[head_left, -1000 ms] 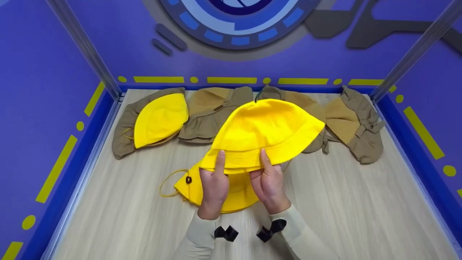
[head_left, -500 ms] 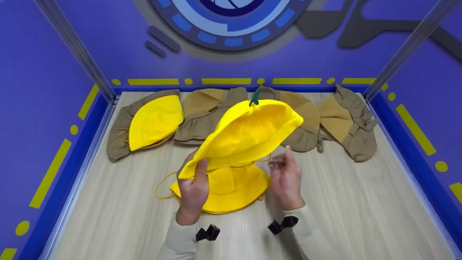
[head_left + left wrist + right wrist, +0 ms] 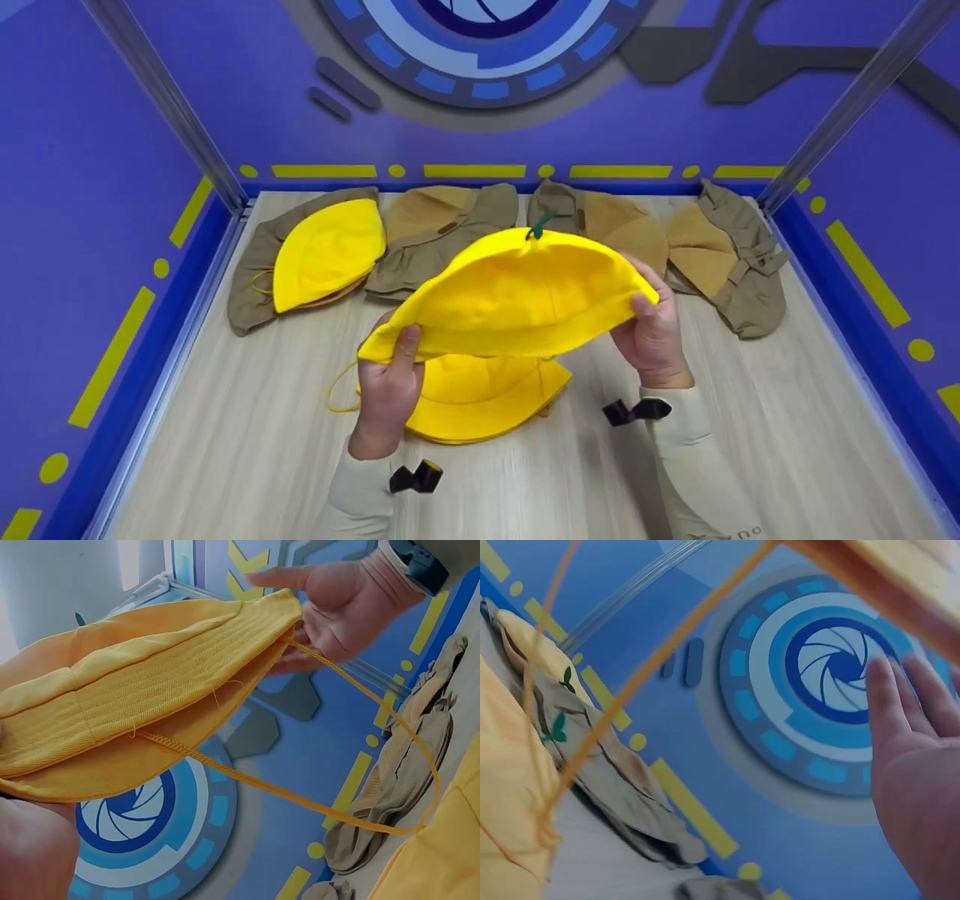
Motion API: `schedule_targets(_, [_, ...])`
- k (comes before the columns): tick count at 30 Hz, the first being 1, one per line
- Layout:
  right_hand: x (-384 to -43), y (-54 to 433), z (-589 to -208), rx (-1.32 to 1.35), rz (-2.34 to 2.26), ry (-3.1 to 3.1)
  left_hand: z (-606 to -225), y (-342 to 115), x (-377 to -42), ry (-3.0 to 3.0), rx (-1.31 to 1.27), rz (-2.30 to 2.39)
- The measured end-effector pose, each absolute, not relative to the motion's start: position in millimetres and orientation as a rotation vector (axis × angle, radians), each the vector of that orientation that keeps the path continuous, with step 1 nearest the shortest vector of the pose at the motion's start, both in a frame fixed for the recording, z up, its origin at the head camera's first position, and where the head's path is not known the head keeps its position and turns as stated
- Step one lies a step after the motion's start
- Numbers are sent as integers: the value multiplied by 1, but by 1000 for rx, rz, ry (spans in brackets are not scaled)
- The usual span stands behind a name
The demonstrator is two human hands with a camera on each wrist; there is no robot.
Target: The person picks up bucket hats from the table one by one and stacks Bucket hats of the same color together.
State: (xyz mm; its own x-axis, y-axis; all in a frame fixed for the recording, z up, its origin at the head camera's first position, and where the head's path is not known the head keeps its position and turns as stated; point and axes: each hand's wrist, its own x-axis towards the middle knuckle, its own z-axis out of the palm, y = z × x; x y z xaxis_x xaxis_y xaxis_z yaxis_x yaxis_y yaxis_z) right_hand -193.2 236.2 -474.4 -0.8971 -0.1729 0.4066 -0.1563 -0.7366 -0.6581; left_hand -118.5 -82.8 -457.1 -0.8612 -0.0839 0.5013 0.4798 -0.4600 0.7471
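Observation:
A yellow bucket hat (image 3: 510,300) with a small green sprout on top is held up, its crown folded down inside the brim. My left hand (image 3: 390,390) grips its left corner, thumb on the near side. At the right corner my right hand (image 3: 654,330) pinches the brim between thumb and fingers; the fingers are partly hidden behind the cloth. In the left wrist view a yellow drawstring (image 3: 300,804) hangs in a loop under the hat. Below it another yellow hat (image 3: 480,416) lies flat on the table, its upper part covered in the head view.
Along the back wall lie several brown hats (image 3: 701,259) with tan crowns. A folded yellow hat (image 3: 330,255) rests on the leftmost one. Blue panels (image 3: 90,225) border the wooden table (image 3: 247,450) at the back and both sides.
My right hand let go of the near brim, swung right, then took the hat's right corner. My left hand shifted left along the brim. The hat turned and spread wider.

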Motion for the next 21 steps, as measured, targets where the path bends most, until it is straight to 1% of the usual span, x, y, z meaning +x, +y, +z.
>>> schedule_targets(4, [-192,234,-460,-612,-2730,1489,-457,-88,-123,-1481,-405,-2365])
schedule_targets(8, [-196,228,-454,-572,-2747,1581,-450,-98,-129,-1728,-162,-2177])
schedule_targets(13, [-199,220,-451,-469,-2745,1739,-438,-117,-140,-1877,-21,-2019])
schedule_targets(17, [-195,212,-460,-318,-2603,2021,-438,-132,-142,-1946,55,-1943])
schedule_targets(21, [-189,204,-481,-209,-2363,2311,-452,-145,-140,-2061,146,-1853])
